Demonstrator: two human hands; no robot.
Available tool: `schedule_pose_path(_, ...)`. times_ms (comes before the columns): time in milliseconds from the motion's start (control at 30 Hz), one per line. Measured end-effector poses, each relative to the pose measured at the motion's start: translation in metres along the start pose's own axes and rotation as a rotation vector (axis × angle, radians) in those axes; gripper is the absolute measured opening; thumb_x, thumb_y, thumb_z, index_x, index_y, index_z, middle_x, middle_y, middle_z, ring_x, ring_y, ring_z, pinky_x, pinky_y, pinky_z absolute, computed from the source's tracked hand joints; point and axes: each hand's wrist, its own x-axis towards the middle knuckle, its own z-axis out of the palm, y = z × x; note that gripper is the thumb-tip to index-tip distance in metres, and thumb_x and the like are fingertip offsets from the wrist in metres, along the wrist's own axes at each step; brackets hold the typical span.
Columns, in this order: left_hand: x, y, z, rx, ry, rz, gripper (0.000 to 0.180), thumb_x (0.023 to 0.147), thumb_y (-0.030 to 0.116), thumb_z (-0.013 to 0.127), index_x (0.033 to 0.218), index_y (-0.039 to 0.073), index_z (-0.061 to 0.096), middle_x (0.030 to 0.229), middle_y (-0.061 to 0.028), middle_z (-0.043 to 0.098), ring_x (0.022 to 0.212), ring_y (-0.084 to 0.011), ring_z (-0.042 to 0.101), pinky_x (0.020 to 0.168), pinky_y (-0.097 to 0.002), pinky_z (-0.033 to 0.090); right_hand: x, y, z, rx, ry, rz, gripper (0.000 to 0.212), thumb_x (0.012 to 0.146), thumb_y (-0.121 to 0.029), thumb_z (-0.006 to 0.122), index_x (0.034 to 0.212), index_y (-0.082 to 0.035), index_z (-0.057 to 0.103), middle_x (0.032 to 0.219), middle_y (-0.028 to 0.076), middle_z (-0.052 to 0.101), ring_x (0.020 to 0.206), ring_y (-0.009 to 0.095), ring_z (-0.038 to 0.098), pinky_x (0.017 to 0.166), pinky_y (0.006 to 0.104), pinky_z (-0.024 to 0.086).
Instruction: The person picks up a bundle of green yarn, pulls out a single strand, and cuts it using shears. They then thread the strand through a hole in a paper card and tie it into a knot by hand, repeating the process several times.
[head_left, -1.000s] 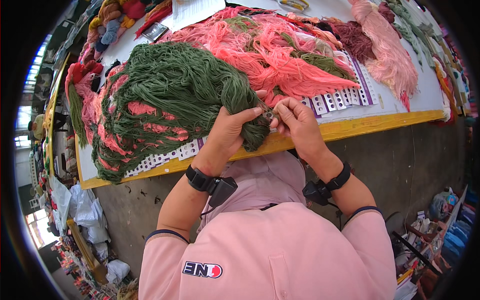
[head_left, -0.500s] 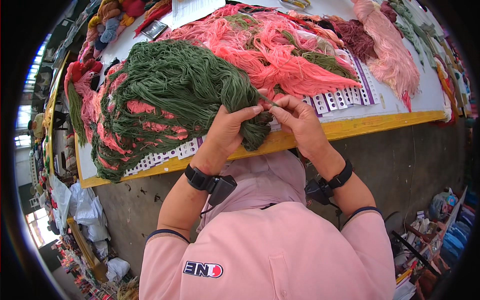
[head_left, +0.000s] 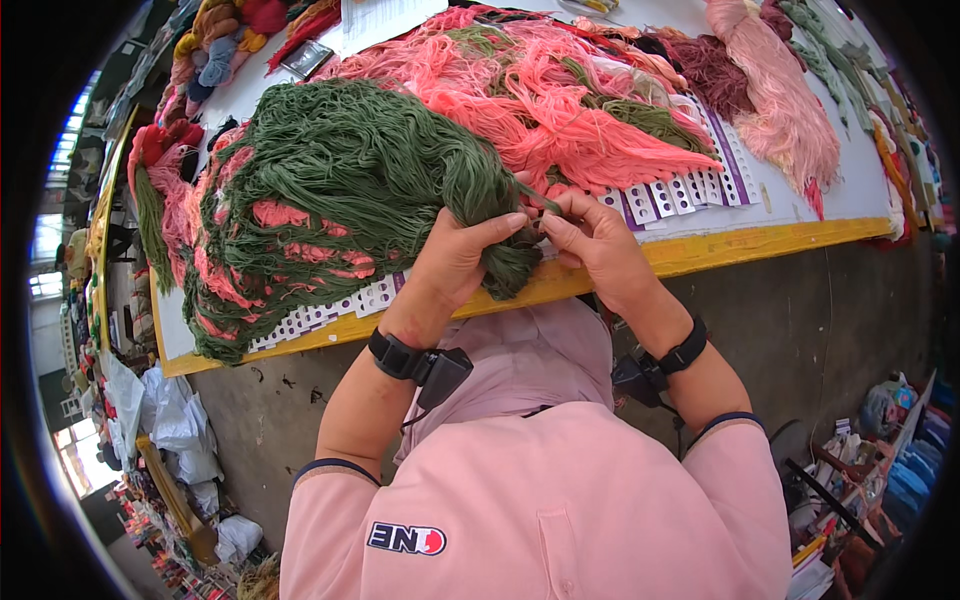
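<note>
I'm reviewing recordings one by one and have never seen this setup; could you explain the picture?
No robot here: a person in a pink shirt works bare-handed. The view comes from a wide fisheye camera on their head, looking down, so straight edges look bent. Each wrist wears a black band. On the yellow-edged white table lie a dark green yarn bundle, coral-pink yarn and a pale pink skein. The left hand grips the gathered end of the green bundle; the right hand pinches a thin green strand.
</note>
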Motion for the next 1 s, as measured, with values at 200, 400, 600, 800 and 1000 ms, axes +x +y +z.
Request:
schedule_pose_path(200,0.001,-0.006,-0.006,0.042,0.019,0.017,0.046,0.082,-0.002,0.068,0.126,-0.003,0.053,0.104,-0.0066,0.064,0.094,-0.0155,0.063,0.086,-0.0298,0.052,0.0,0.0,0.0,0.139,0.014,0.054,0.008,0.098,-0.016,0.056,0.098,-0.008,0.057,0.082,-0.004,0.056,0.067,0.001,0.045,0.055,0.0166,0.033)
schedule_pose_path(400,-0.001,-0.008,-0.004,0.282,0.025,0.06,0.035,0.078,0.001,0.072,0.11,-0.002,0.06,0.099,-0.0054,0.065,0.09,-0.0153,0.064,0.083,-0.0285,0.051,0.007,-0.005,0.013,0.011,0.052,0.035,0.014,0.094,-0.014,0.062,0.104,-0.005,0.059,0.085,-0.003,0.061,0.073,0.002,0.051,0.063,0.0179,0.04)
schedule_pose_path(600,-0.004,0.0,0.01,0.245,0.049,0.076,0.022,0.081,0.005,0.068,0.101,-0.001,0.063,0.09,-0.0041,0.065,0.087,-0.0169,0.064,0.085,-0.0334,0.051,0.006,-0.005,-0.014,0.211,0.0,0.104,0.013,0.092,-0.014,0.066,0.099,-0.004,0.062,0.085,-0.001,0.062,0.078,0.004,0.054,0.069,0.0191,0.043)
schedule_pose_path(800,-0.013,0.076,-0.047,-0.654,-0.267,0.316,0.019,0.093,0.015,0.058,0.104,-0.001,0.059,0.068,-0.0013,0.045,0.068,-0.0132,0.048,0.076,-0.032,0.048,-0.021,-0.026,-0.037,-0.423,0.066,0.015,0.008,0.093,-0.013,0.062,0.095,-0.005,0.063,0.09,0.001,0.062,0.08,0.007,0.055,0.073,0.022,0.045)
schedule_pose_path(1000,-0.009,0.162,-0.151,-0.646,-0.145,0.437,0.035,0.094,0.007,0.054,0.123,-0.011,0.046,0.078,-0.0035,0.046,0.069,-0.0111,0.046,0.064,-0.0235,0.045,-0.042,-0.078,-0.067,0.731,0.217,-0.389,0.004,0.093,-0.004,0.053,0.092,-0.004,0.057,0.091,0.004,0.059,0.085,0.014,0.056,0.085,0.0343,0.045)
